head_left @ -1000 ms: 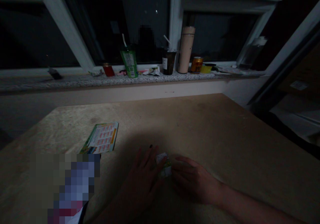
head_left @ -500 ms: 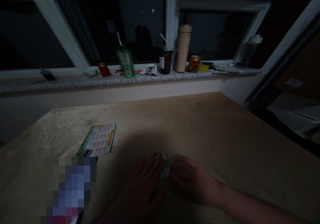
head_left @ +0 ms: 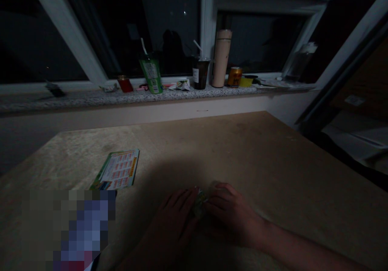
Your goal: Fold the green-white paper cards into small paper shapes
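1. Half a second ago more of the small printed slip (head_left: 199, 203) lay in sight between the two hands; now it shows as a narrower, uneven patch, with its print no longer lying plainly flat.
2. The left hand (head_left: 176, 213) is palm down on the tabletop (head_left: 257, 154); compared with a second ago, its fingers lie closer together and cover the slip's left side.
3. The right hand (head_left: 233, 212) has its fingers curled at the slip's right edge, the upper ones a little more raised than half a second ago.
4. Judged from this, the slip is being worked with both hands at once, perhaps creased or bunched, rather than simply held flat.
5. Whether either hand pinches the slip or only presses on it cannot be told: the thumbs are lost in shadow and the fingers hide its sides.
6. The slip's material and wording are too dark to make out.
7. Left of the hands, the printed card (head_left: 121, 169) with rows of red text lies untouched, its near end running up to a pixelated patch that masks whatever is there.
8. The left forearm fades into darkness at the bottom edge; the right one is cut off at the lower right.
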`<state>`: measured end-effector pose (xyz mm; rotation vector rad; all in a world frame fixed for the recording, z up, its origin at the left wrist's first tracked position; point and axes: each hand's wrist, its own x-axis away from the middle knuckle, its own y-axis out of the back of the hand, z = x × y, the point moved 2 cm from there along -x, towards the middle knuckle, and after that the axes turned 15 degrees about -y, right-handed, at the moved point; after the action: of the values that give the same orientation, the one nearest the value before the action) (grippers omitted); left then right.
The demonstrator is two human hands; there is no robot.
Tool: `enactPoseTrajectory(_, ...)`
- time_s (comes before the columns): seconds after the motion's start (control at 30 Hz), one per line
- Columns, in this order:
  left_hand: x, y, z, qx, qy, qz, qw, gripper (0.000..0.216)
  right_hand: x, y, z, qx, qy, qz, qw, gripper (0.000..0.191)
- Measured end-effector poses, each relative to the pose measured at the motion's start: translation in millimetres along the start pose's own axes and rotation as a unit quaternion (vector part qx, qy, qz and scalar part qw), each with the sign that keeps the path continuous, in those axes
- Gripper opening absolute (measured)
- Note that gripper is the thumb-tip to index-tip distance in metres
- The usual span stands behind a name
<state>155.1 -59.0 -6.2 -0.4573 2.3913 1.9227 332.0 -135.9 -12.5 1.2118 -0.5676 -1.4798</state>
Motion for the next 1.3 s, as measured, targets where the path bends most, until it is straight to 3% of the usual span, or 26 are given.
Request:
enactPoseTrajectory(0.1,0.5,2.0,0.4,0.01,0.005,-0.001,1.0,0.042,0.9,0.0,-0.9,-0.002,-0.014,0.001,1.0,0.033)
enactPoseTrajectory(0.4,0.7,4.5,1.3,-0.046,-0.021,0.026,0.998,0.044,-6.8,13.8,-7.8,-0.013,-0.039,-0.069,0.997,0.018)
enactPoseTrajectory(0.67,1.3,0.2,-1.2,-0.084,-0.113,0.054,0.989,0.047,-13.4,11.8,-27.0,-0.122,-0.178,-0.078,0.973,0.016)
enactPoseTrajectory(0.9,-4.3,7.5,-20.9,-0.036,-0.16,0.103,0.981,0.048,-16.4,0.8,-37.9,-0.171,-0.27,-0.076,0.944,0.029)
enactPoseTrajectory(1.0,-6.0,12.5,-28.4,-0.009,-0.175,0.128,0.976,0.053,-16.4,-1.4,-37.8,-0.171,-0.271,-0.092,0.943,0.02)
enactPoseTrajectory(1.13,-6.6,8.2,-25.5,0.021,-0.192,0.146,0.97,0.057,-17.2,-0.8,-31.8,-0.126,-0.23,-0.075,0.962,0.009)
enactPoseTrajectory(1.3,-7.1,-2.5,-17.3,0.028,-0.208,0.15,0.966,0.059,-17.2,-0.1,-25.4,-0.107,-0.151,-0.013,0.983,0.027)
